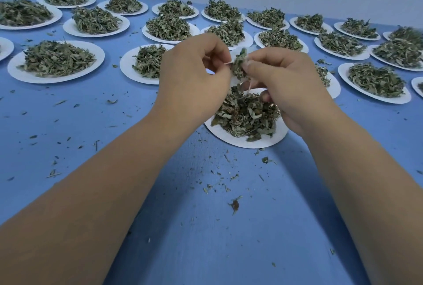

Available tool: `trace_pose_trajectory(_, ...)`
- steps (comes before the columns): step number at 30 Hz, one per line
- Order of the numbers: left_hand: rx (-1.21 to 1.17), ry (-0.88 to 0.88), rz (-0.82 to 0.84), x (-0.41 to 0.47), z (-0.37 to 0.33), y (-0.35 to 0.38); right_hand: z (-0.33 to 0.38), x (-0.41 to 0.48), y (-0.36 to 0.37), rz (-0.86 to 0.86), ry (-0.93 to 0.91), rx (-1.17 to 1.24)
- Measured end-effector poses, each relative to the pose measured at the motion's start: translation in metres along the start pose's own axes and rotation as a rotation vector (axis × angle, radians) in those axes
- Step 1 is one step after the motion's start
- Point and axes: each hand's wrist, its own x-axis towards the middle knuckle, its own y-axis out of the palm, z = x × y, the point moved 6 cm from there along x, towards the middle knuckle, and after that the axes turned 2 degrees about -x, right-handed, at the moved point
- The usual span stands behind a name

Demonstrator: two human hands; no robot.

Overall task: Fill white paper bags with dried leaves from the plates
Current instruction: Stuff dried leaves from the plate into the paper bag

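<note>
My left hand (194, 74) and my right hand (286, 78) meet above the nearest white plate (240, 141), which carries a heap of dried green leaves (245, 115). Between my fingertips is a small white paper bag (239, 66) stuffed with leaves that show at its mouth. The right hand's fingers pinch the bag itself. The left hand's thumb and forefinger pinch a thin pale string at the bag's left side. A second string hangs down under my right fingers. Most of the bag is hidden by my fingers.
Several more white plates heaped with dried leaves stand in rows across the blue table (91, 113), such as one at the left (56, 60) and one at the right (375, 82). Leaf crumbs (234, 204) lie scattered on the near tabletop. A pale wall closes off the far side.
</note>
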Motion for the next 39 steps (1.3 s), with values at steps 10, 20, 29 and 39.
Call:
trace_pose_trajectory(10, -0.158, -0.052, 0.101, -0.002, 0.0, 0.007, 0.006, -0.003, 0.003, -0.136, -0.179, -0.36)
trace_pose_trajectory(20, 0.011, 0.094, 0.17, -0.004, 0.0, -0.005, 0.026, 0.013, 0.004, -0.093, -0.288, -0.358)
trace_pose_trajectory(29, 0.31, 0.183, 0.19, 0.007, 0.014, -0.016, 0.025, 0.021, 0.023, 0.161, -0.111, 0.206)
trace_pose_trajectory(39, 0.318, 0.162, 0.162, 0.005, 0.021, -0.019, 0.042, -0.016, 0.038, 0.34, -0.336, -0.417)
